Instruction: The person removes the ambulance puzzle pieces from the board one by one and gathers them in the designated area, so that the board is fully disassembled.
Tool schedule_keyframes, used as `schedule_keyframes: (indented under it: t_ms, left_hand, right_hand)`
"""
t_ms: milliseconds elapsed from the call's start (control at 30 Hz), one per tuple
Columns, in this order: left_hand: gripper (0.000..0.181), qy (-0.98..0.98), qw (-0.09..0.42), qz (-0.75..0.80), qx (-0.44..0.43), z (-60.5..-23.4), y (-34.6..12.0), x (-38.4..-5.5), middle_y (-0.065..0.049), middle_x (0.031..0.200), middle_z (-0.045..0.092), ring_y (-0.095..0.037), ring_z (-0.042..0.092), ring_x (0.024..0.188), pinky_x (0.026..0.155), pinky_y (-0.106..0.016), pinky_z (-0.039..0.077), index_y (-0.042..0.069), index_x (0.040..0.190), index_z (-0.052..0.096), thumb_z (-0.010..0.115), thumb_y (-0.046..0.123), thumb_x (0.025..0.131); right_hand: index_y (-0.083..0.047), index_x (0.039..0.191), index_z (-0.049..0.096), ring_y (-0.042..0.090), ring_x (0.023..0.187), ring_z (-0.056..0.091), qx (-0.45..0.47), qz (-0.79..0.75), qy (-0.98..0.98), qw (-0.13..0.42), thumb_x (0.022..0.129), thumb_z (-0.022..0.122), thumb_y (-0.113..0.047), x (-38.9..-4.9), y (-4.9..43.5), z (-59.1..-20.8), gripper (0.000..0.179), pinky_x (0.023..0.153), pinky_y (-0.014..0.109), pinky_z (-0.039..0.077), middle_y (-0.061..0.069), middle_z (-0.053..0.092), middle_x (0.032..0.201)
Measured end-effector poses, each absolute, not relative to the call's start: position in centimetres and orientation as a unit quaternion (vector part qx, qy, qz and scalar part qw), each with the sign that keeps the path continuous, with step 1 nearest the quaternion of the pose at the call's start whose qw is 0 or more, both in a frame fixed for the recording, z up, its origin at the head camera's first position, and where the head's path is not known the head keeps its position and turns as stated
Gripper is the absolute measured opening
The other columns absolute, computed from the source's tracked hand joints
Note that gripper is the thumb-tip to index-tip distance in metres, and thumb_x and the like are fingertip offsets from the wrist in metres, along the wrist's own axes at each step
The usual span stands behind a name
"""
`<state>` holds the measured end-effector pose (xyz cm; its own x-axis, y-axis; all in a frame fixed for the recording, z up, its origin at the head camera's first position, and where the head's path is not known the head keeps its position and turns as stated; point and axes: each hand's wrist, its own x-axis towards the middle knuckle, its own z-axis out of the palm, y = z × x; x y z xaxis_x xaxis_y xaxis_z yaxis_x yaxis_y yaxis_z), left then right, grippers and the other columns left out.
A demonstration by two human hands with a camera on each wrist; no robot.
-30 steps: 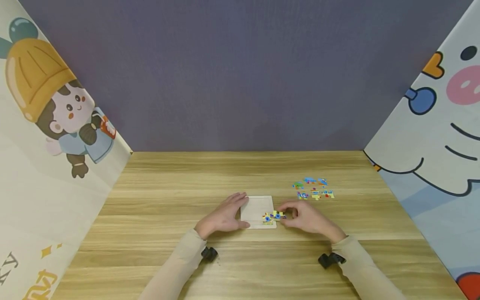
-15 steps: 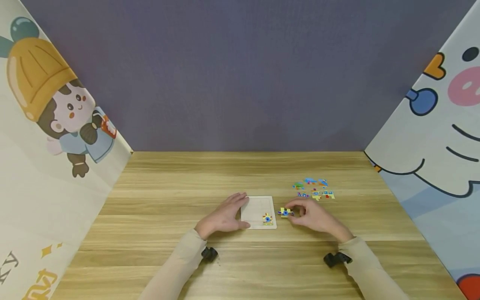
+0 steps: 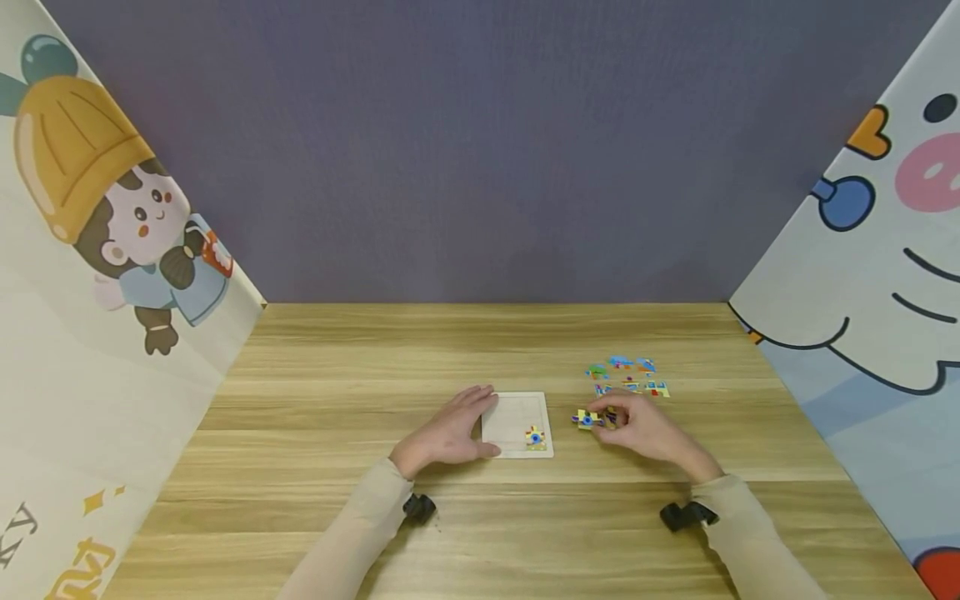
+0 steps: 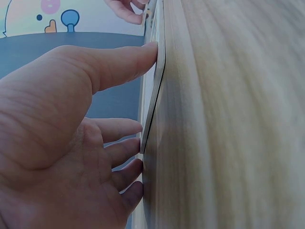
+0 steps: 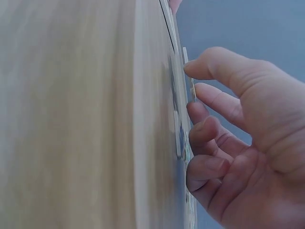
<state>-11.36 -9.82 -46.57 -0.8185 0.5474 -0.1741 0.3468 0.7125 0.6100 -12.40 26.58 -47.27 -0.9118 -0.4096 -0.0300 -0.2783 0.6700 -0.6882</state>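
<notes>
In the head view a pale square puzzle tray (image 3: 510, 417) lies on the table, one yellow piece with a blue circle (image 3: 535, 437) in its lower right corner. My left hand (image 3: 452, 429) rests at the tray's left side, fingers spread and thumb on the near edge; in the left wrist view the thumb (image 4: 128, 62) and fingertips touch the tray's edge. Right of the tray, my right hand (image 3: 641, 425) pinches a yellow puzzle piece (image 3: 587, 419) between thumb and fingers. Another piece (image 3: 611, 418) shows partly beneath that hand.
Several colourful puzzle pieces (image 3: 621, 362) lie behind the right hand, the nearer row partly covered by it. A grey-blue wall (image 3: 495, 150) closes the table's far edge. Printed panels (image 3: 840, 275) stand at both sides.
My right hand has moved right and slightly away from me, carrying its puzzle piece from over the tray's right edge to the table beside it. My left hand and the tray stay still.
</notes>
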Motion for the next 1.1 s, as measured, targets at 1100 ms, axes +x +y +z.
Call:
schedule_keyframes:
  t_ms: [1100]
  left_hand:
    - [0.086, 0.909, 0.174, 0.291, 0.241, -46.6, -9.7, -11.2, -0.011, 0.178, 0.023, -0.033, 0.015, 0.167, 0.136, -0.053, 0.017, 0.005, 0.166, 0.034, 0.075, 0.036, 0.098]
  right_hand:
    - [-0.004, 0.124, 0.076, 0.004, 0.06, 0.043, -0.138, -0.373, 0.913, 0.094, 0.092, 0.082, -0.018, -13.1, 34.2, -47.2, 0.035, 0.054, 0.023, 0.04, 0.015, 0.073, 0.117]
